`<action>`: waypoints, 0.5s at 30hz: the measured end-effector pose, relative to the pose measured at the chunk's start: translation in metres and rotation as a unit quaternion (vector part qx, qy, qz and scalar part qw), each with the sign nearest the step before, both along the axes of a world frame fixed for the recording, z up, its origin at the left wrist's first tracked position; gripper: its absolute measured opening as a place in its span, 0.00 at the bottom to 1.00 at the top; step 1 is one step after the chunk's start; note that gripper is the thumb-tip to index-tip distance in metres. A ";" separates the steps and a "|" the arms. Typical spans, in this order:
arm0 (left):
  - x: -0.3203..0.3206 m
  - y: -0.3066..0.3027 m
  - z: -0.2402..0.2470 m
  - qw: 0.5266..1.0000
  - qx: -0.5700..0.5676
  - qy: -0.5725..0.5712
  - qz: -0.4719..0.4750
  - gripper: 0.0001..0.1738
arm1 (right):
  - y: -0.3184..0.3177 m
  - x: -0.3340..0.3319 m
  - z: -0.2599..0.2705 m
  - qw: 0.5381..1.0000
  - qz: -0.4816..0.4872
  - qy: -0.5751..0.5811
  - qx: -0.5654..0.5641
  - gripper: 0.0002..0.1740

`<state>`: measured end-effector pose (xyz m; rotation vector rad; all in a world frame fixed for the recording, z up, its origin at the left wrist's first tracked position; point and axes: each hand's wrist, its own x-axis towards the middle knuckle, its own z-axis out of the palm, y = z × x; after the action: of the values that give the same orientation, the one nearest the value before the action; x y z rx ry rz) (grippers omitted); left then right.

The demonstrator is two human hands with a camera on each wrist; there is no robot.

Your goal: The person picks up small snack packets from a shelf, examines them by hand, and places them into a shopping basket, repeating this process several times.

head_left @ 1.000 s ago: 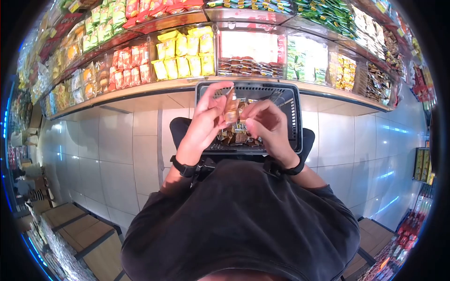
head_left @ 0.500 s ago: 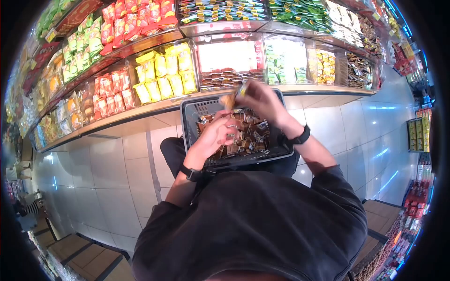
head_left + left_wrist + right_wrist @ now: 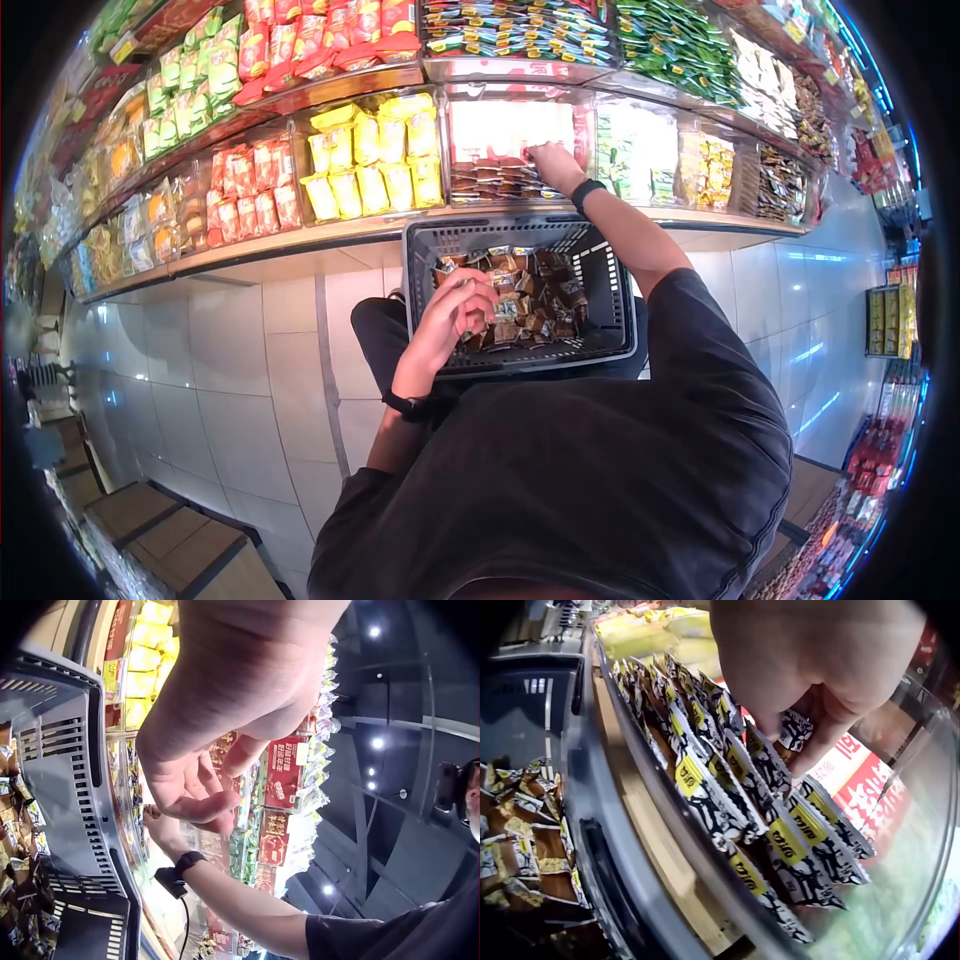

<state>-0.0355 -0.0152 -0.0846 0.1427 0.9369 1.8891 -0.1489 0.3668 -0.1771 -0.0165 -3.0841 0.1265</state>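
Note:
A grey shopping basket rests on my lap, its bottom covered with several brown snack packets. My left hand hovers over the basket's left side with its fingers loosely curled; in the left wrist view the left hand holds nothing. My right hand reaches up into a clear shelf bin. In the right wrist view the right hand pinches the top of one brown-and-white snack packet standing in a row of like packets.
Shelves of yellow, red and green snack bags run across the top. The bin's clear front wall stands between basket and packets. White floor tiles lie to the left, more racks at far right.
My right hand has gone from the basket up into the shelf bin, carrying a packet. My left hand has let go of that packet and dropped to the basket's left side.

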 end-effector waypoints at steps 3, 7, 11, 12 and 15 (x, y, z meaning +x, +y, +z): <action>0.000 -0.002 -0.001 1.000 -0.002 -0.001 0.006 0.14 | -0.001 0.001 -0.010 0.999 0.025 0.000 -0.023 0.13; 0.001 0.000 -0.010 1.000 -0.006 0.002 0.004 0.13 | 0.001 0.003 -0.013 0.994 0.045 -0.045 -0.092 0.19; 0.001 0.007 -0.023 0.999 -0.036 0.027 -0.005 0.12 | 0.009 0.001 -0.020 0.983 0.054 -0.095 -0.147 0.23; 0.001 0.009 -0.027 0.998 -0.052 0.035 -0.008 0.12 | 0.006 0.002 -0.013 0.983 0.055 -0.091 -0.148 0.23; -0.003 0.012 -0.036 0.991 -0.102 0.084 -0.019 0.13 | -0.003 0.014 0.019 0.981 0.008 -0.078 -0.176 0.26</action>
<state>-0.0383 -0.0034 -0.1208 0.1977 1.2257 1.7539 -0.1345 0.3639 -0.1580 -0.0181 -3.1699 0.7004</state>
